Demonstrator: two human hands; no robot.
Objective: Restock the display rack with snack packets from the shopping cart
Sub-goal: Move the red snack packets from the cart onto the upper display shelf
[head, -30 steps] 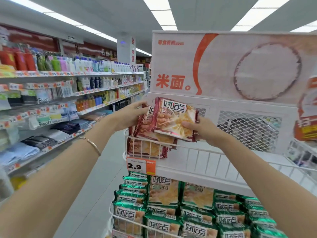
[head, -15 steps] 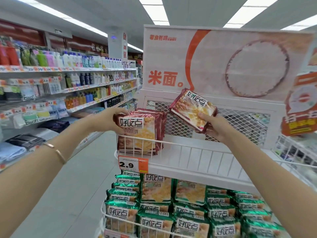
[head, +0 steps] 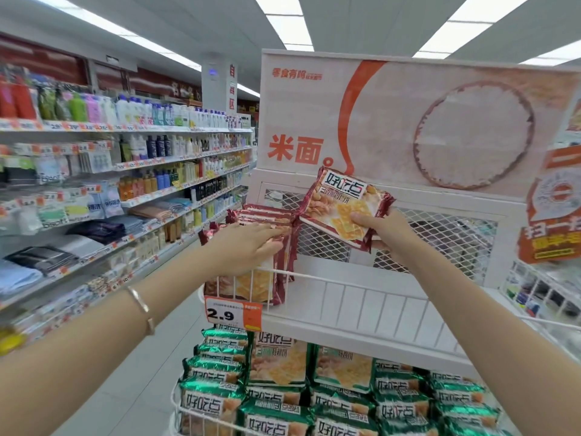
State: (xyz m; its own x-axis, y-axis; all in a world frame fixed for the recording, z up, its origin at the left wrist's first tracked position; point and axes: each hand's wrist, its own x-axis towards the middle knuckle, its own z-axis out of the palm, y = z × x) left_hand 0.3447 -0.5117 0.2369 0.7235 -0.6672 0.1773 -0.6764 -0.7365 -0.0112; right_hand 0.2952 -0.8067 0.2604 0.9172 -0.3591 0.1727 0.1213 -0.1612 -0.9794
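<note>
Up at the top shelf point(head: 377, 280) of the display rack, the left hand point(head: 248, 247) lies with fingers fairly straight across the tops of the standing red packets point(head: 267, 215) at the shelf's left end. It presses them upright behind the front rail rather than gripping them. The right hand point(head: 388, 236) pinches one more red snack packet point(head: 339, 206), thumb on its printed face and fingers behind. The packet is tilted in the air above the shelf, close beside that bunch; whether its corner touches them I cannot tell.

As I read the progress, only that small bunch stands at the left end, and bare white shelf runs on to the right edge, so most of this tier is yet to be filled. The tier below is packed with green packets point(head: 283, 372) and looks done. The shopping cart is out of view, so how much stock remains I cannot say. The packet in hand looks bound for the spot beside the bunch.
</note>
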